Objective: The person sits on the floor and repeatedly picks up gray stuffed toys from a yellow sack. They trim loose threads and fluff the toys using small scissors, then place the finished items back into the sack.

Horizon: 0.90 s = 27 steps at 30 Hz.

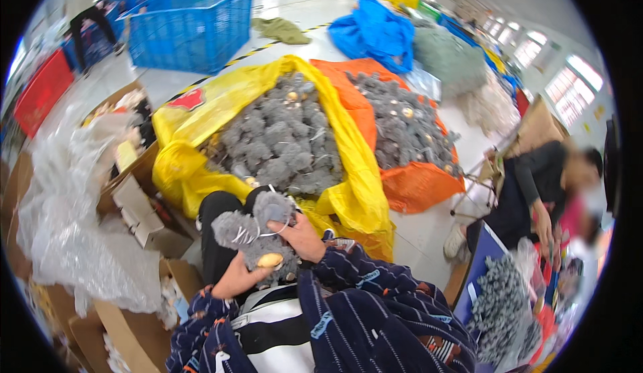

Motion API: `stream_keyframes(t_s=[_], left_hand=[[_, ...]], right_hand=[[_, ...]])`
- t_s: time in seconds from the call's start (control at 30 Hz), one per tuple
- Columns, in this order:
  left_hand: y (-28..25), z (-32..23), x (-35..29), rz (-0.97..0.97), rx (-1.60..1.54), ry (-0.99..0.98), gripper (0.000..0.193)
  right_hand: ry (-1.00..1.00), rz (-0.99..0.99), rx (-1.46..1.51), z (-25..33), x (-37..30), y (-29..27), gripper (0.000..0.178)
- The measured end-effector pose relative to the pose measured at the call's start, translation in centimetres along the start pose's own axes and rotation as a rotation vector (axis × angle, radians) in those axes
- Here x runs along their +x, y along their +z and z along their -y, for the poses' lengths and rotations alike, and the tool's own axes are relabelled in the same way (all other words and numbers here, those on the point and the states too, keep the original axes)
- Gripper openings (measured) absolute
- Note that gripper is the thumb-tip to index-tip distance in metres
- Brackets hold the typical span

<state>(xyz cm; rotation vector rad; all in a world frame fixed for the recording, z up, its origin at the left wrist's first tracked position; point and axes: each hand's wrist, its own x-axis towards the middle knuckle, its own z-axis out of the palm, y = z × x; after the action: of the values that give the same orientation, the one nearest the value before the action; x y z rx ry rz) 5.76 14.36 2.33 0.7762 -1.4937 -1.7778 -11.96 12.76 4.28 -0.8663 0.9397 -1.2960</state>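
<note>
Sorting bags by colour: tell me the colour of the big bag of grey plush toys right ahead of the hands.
Yellow bag, clearest in the head view.

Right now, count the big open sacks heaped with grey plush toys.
2. The yellow sack lies just ahead of the hands, and the orange sack sits against its right side. More may be hidden among the bundles farther back.

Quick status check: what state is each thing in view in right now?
Grey plush toy: held in both hands, over the lap.
Left hand: gripping the toy from below.
Right hand: gripping the toy's side.
Yellow bag: open, heaped with grey toys.
Orange bag: open, heaped with grey toys.
Blue crate: upright on the floor; contents hidden.
</note>
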Motion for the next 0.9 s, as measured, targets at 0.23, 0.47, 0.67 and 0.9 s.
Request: stream_keyframes(t_s=[0.23,0.47,0.67,0.9], left_hand=[[0.6,0.0,-0.1,-0.022,0.015,-0.248,0.03],[0.1,0.8,-0.1,-0.213,-0.146,-0.122,0.028],[-0.8,0.6,0.1,-0.291,-0.462,-0.087,0.034],[0.0,0.8,0.3,-0.257,-0.465,-0.04,0.038]], right_hand=[[0.103,-0.134,-0.124,2.2,0.2,0.3,0.032],[-0.189,0.017,-0.447,0.9,-1.7,-0.6,0.027],[-0.57,0.267,-1.062,0.6,-2.6,-0.6,0.027],[0.107,-0.102,-0.275,0.3,-2.4,-0.3,0.017]])
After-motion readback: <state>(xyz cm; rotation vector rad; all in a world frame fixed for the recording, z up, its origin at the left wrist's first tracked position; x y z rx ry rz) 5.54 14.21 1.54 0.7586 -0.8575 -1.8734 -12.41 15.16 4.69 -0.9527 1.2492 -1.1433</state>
